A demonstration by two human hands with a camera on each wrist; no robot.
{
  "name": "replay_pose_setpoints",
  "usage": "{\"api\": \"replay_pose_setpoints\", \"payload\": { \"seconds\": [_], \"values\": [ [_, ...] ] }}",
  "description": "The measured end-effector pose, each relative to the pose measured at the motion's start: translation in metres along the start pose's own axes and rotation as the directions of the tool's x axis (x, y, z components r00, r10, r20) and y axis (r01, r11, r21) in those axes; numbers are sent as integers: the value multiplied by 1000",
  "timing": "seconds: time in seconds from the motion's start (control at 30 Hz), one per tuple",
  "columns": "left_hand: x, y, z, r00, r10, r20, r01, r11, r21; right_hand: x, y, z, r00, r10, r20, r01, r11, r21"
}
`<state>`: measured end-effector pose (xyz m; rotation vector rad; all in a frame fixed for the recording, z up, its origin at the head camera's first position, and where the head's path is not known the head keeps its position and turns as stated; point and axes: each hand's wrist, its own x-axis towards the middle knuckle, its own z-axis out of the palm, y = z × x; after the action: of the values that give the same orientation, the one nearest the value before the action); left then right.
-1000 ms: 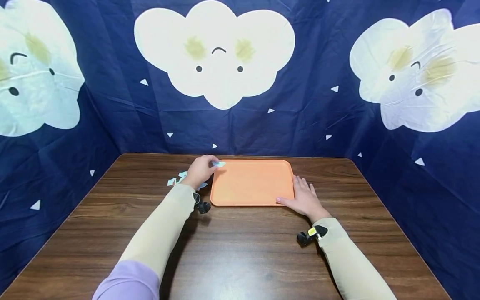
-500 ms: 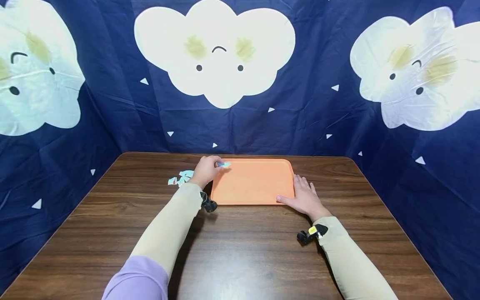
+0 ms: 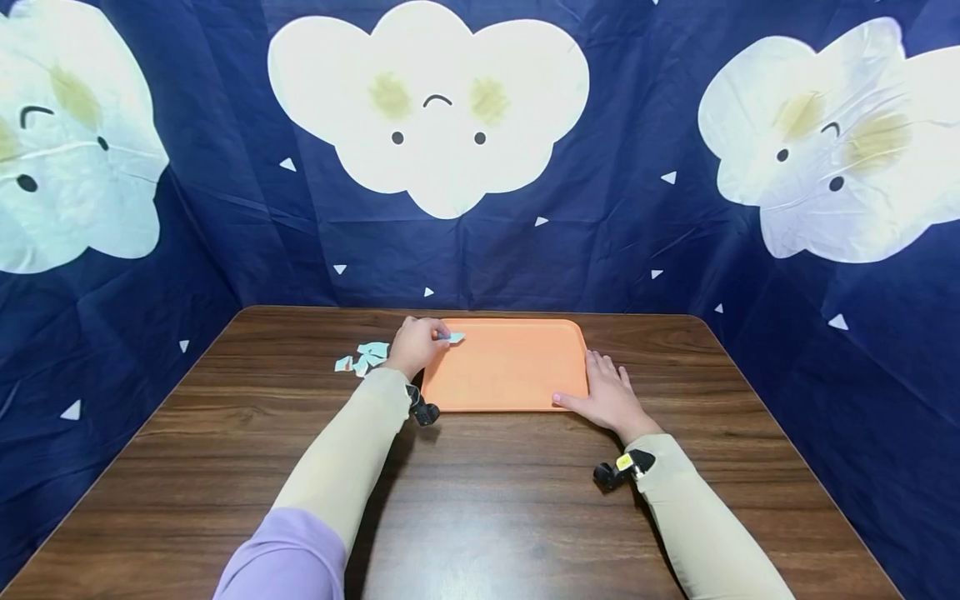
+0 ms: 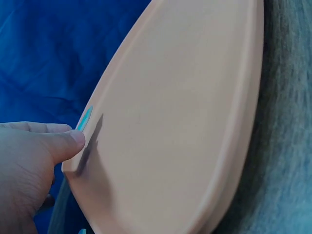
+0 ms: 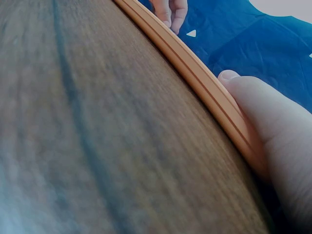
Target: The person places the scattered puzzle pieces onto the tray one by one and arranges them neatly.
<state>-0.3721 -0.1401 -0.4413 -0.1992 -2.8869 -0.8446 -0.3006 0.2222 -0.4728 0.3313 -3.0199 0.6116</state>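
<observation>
My left hand [image 3: 414, 345] pinches a thin light blue piece [image 3: 455, 337], like a paper scrap, between thumb and fingers. It holds the piece above the back left corner of an orange tray [image 3: 510, 371]. In the left wrist view the light blue piece [image 4: 86, 118] shows nearly edge-on, with a shadow on the tray [image 4: 170, 112] beside it. My right hand [image 3: 607, 396] rests at the tray's front right corner, fingers straight along the side and thumb on the rim. The right wrist view shows that thumb [image 5: 263, 102] against the tray's edge [image 5: 204, 87].
Several similar light blue scraps [image 3: 367, 357] lie in a loose cluster on the wooden table [image 3: 480, 492], left of the tray and partly behind my left hand. A dark blue cloth [image 3: 465, 258] with white clouds hangs along the table's back and sides.
My left hand has moved right and slightly toward me with the light blue piece, from the tray's left edge to over its corner. The right hand and tray have stayed put.
</observation>
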Motion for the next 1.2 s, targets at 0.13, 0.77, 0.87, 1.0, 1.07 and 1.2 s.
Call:
{"api": "replay_pose_setpoints", "payload": {
  "seconds": [0.13,0.77,0.87,1.0,1.07,1.2],
  "values": [
    [0,0,1,1000,11,18,-12,999,30,0,0,0,1000,0,-2,0,1000,6],
    [-2,0,3,998,32,60,-37,996,86,-2,-1,-1,1000,16,2,-16,1000,12],
    [-3,-3,4,997,49,52,-53,996,72,-1,-1,0,1000,15,6,-15,1000,7],
    [-3,-7,7,997,69,21,-70,995,68,-2,-1,0,1000,14,7,-14,1000,11],
    [-5,-9,7,997,72,-2,-72,996,56,-2,-1,1,1000,14,5,-14,1000,11],
    [-9,-11,4,997,71,-35,-71,997,7,-2,-1,2,1000,15,8,-15,1000,5]
  ]
}}
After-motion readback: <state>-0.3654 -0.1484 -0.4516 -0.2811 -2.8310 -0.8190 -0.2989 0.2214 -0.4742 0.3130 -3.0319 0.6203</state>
